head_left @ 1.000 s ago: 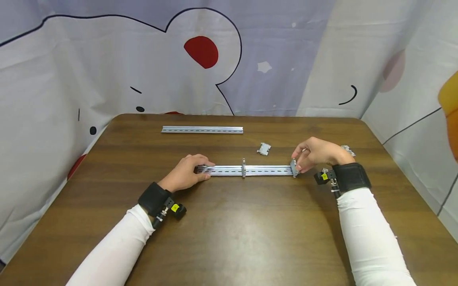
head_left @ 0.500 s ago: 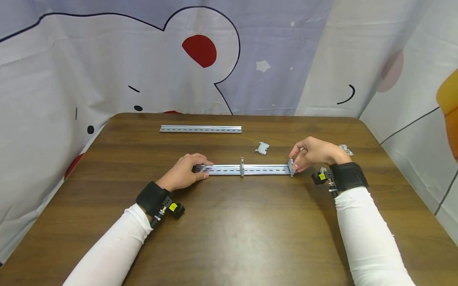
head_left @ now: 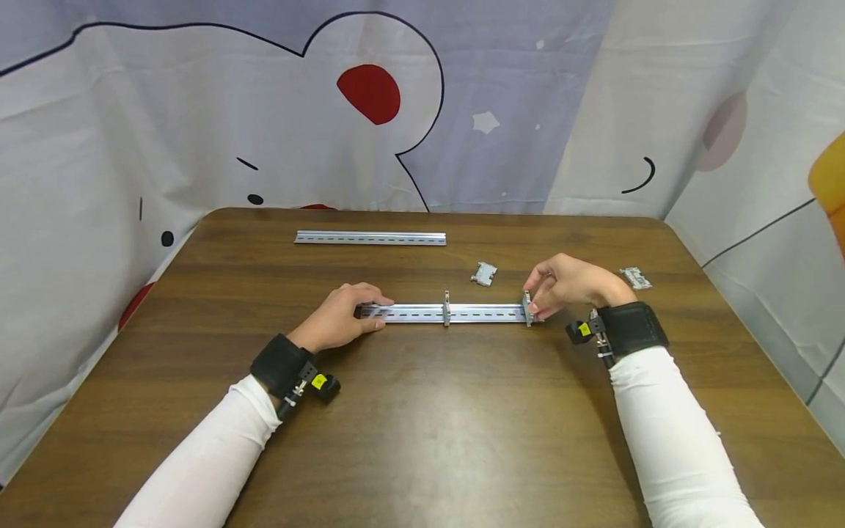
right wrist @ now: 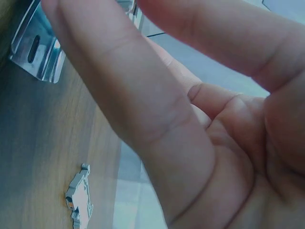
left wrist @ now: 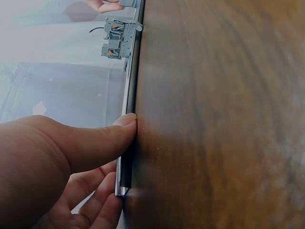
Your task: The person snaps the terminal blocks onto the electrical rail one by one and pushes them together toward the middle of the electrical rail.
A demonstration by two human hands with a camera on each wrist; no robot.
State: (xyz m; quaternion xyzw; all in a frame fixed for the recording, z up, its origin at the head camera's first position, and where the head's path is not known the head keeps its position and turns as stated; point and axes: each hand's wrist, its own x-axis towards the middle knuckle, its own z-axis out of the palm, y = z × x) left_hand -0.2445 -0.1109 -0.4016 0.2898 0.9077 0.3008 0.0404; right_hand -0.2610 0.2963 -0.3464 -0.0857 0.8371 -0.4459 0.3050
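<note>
A slotted metal DIN rail lies across the table, its left end between the thumb and fingers of my left hand. In the left wrist view the thumb presses one long edge of the rail, with fingers behind it. One grey terminal block stands upright on the rail near its middle. Close to the right end, my right hand pinches a second grey terminal block, which stands across the rail. The right wrist view shows the bare rail end, while fingers hide the pinched block.
Another DIN rail lies farther back on the wooden table. Two loose terminal blocks lie flat: one behind the front rail, the other beyond my right wrist. A printed cloth hangs behind the table.
My right hand and its terminal block have shifted left along the rail, and a short piece of rail now shows to the block's right. The left hand stays in place.
</note>
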